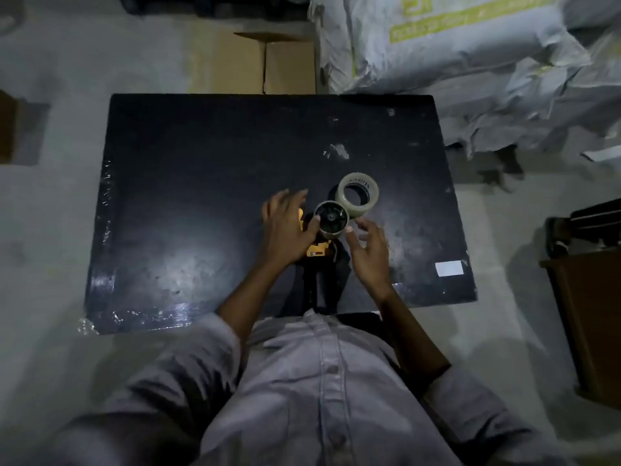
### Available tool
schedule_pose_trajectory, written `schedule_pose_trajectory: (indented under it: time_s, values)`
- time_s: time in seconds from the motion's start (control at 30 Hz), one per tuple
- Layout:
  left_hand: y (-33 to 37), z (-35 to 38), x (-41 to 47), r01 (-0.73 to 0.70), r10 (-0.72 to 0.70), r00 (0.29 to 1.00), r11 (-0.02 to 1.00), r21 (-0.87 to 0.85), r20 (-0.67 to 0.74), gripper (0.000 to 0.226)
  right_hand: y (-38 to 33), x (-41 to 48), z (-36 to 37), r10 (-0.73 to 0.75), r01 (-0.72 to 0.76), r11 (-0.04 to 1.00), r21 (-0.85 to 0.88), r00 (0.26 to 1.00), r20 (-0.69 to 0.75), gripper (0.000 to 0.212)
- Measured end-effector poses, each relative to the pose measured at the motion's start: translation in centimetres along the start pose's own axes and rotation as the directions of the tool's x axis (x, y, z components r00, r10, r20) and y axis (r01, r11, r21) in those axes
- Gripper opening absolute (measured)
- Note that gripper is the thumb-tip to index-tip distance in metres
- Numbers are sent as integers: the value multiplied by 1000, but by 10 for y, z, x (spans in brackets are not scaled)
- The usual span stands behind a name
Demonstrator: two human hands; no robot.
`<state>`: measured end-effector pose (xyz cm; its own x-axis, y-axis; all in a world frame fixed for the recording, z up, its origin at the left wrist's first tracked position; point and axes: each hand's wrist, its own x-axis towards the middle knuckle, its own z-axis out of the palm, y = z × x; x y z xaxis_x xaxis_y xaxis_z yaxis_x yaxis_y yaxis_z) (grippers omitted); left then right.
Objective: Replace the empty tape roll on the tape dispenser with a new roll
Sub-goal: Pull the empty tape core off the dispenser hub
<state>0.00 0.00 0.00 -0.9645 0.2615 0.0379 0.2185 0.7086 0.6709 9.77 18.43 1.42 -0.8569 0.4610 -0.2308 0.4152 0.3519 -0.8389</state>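
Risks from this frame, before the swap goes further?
1. The left hand rests on the yellow-and-black tape dispenser with only its thumb at the dark round spool hub; pulling there may shift the dispenser on the glossy black tabletop.
2. The new clear tape roll sits right beside the hub, so it may get knocked away.
3. The right hand hovers open without a grip; dim lighting hides whether an empty core remains.

Black rectangular tabletop [188, 183], scuffed, with a small white paper label [449, 268] at its four o'clock corner. Brown cardboard box [289, 67] on the floor at twelve o'clock. Grey plastic sacks [470, 55] with green print piled at one o'clock. Brown wooden cabinet [591, 317] at three o'clock.
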Motion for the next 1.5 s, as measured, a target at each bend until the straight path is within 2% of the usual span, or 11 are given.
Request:
schedule_pose_trajectory:
  time_s: [0.03,0.17,0.3,0.37,0.5,0.7,0.8,0.93,1.1,1.27,1.5]
  values:
    - [2,7,15,-57,53,996,997,61,73,67,1,4,2,38,-38,999,27,999,-8,44]
    - [8,33,65,-103,-7,941,947,303,339,55,-3,17,7,141,-141,990,1,990,28,38]
    - [0,55,67,-60,-98,881,948,314,463,44,1,22,11,164,-163,986,-19,983,85,28]
    - [-4,58,59,23,-142,885,964,265,443,41,4,24,12,199,-207,977,53,972,122,5]
    - [-19,63,43,49,-127,903,979,196,410,32,7,30,16,285,-338,917,212,927,244,9]
    - [-29,61,45,128,-165,895,985,117,415,14,12,48,20,301,-376,893,248,908,292,19]
    - [-27,58,43,121,-161,890,985,120,427,16,11,54,22,303,-378,885,273,911,280,17]
    - [-17,52,43,100,-155,886,984,146,438,25,21,60,26,325,-388,888,245,909,259,29]
    - [-16,57,55,235,-249,857,968,87,452,28,29,68,27,343,-395,879,268,913,221,35]
    - [0,58,51,336,-344,881,938,81,325,33,32,76,25,388,-439,852,284,895,219,33]
    - [3,52,50,427,-419,868,904,31,267,25,25,82,23,443,-489,801,345,872,206,37]
